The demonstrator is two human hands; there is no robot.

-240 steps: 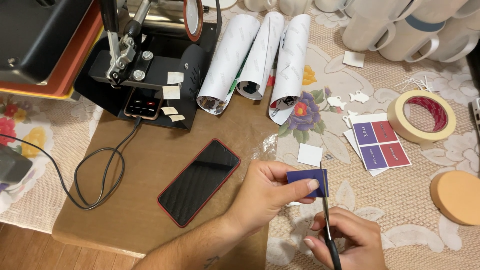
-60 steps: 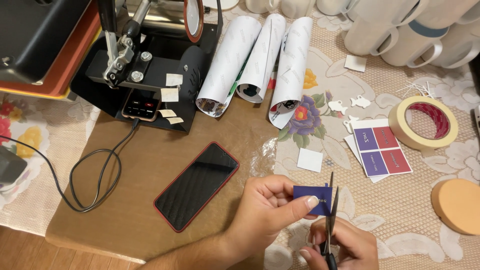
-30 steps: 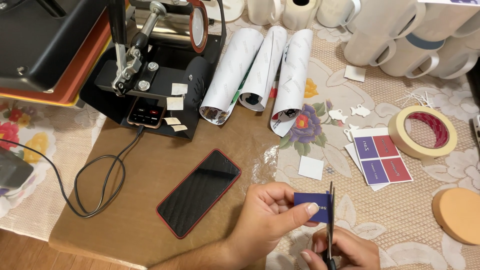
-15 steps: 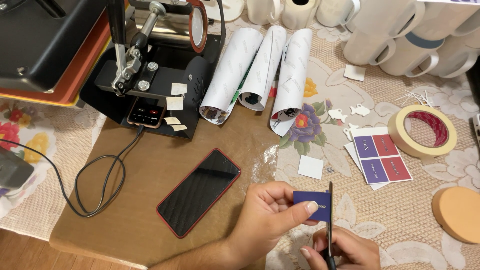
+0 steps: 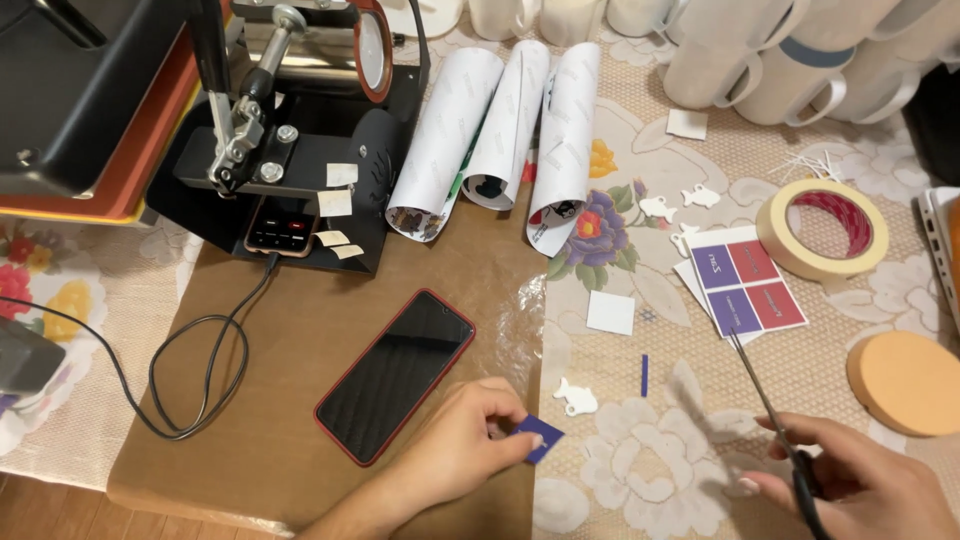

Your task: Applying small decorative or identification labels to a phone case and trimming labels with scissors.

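Since half a second ago the two hands have parted: the scissors (image 5: 775, 420) have swung out to the right, away from the blue paper piece (image 5: 540, 437), and a thin blue strip (image 5: 645, 375) now lies on the floral tablecloth (image 5: 620, 480) between the hands. The left hand (image 5: 455, 455) pinches the blue paper piece between thumb and fingertips, low over the edge of the brown sheet (image 5: 290, 400). The right hand (image 5: 865, 485) is clenched around the scissor handles, blades pointing up and away. Just left of the left hand lies a red-rimmed phone (image 5: 395, 375), screen dark. A small white cut-out (image 5: 577, 396) rests just beyond the left hand's fingertips. Beyond the right hand lie printed purple-and-red sheets (image 5: 745, 290), a tape roll (image 5: 822, 228) and, to its right, an orange disc (image 5: 905, 382).
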